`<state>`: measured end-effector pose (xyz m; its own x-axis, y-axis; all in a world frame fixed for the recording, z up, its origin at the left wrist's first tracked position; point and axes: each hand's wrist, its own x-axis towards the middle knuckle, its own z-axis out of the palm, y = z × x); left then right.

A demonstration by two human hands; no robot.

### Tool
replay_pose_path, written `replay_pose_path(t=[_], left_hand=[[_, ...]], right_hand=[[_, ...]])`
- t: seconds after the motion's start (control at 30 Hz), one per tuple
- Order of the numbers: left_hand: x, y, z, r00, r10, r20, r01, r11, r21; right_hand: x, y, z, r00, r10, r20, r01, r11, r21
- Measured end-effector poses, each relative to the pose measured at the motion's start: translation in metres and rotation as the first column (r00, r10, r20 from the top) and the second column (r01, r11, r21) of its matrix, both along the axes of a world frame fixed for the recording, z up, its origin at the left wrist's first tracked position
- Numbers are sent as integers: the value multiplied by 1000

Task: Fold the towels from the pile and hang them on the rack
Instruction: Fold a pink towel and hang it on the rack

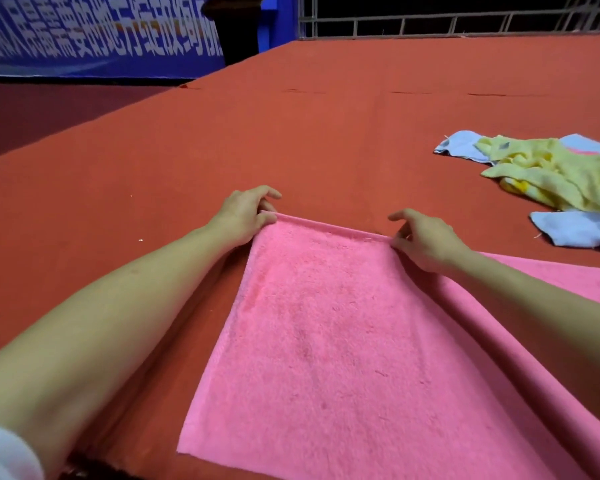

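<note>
A pink towel [333, 341] lies spread on the red-covered table [291, 133] in front of me, with part of it reaching out to the right under my right forearm. My left hand [246, 213] pinches the towel's far left corner. My right hand [426, 240] pinches the far right corner. The far edge runs straight between the two hands. A loose pile of towels [548, 174], yellow and light blue, sits crumpled at the right of the table. No rack is in view.
The red table surface stretches wide to the left and far side. A blue banner with white characters [94, 32] hangs at the back left. A metal railing [465, 22] runs along the back right. A dark post [239, 26] stands behind the table's far corner.
</note>
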<state>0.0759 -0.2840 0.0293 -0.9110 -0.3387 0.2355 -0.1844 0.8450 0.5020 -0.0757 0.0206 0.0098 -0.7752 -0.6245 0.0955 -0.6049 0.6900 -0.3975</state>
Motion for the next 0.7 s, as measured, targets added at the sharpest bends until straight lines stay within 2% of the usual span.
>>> replay_pose_path(t=[0.13, 0.3, 0.5, 0.7], left_hand=[[18, 9, 9, 996, -5, -84, 8, 999, 31], [80, 35, 13, 983, -24, -181, 42, 995, 95], [185, 72, -6, 993, 32, -113, -18, 992, 125], [259, 100, -13, 999, -35, -15, 34, 999, -35]], right_hand=[[12, 20, 21, 999, 45, 11, -42, 983, -177], [66, 60, 34, 992, 126, -16, -126, 960, -250], [152, 106, 24, 961, 276, -13, -269, 924, -271], [212, 135, 13, 940, 339, -40, -338, 907, -250]])
